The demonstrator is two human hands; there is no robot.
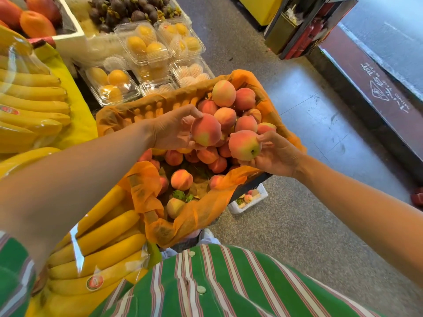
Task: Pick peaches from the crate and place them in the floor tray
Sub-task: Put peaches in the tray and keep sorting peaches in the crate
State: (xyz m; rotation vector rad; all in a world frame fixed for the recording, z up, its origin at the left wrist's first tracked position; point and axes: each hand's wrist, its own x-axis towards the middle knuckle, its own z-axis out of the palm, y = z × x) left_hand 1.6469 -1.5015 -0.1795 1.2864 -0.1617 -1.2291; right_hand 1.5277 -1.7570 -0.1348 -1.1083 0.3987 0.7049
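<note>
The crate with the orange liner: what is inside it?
Inside the crate lie many peaches, some green leaves and a bare patch of bottom. What lies under the pile is covered.

The speckled grey floor (286, 236) carries a white tray (251, 202) of peaches beside the crate.

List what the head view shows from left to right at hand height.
Wrapped bananas → left hand → peach in left hand → peach in right hand → right hand → bare floor.
</note>
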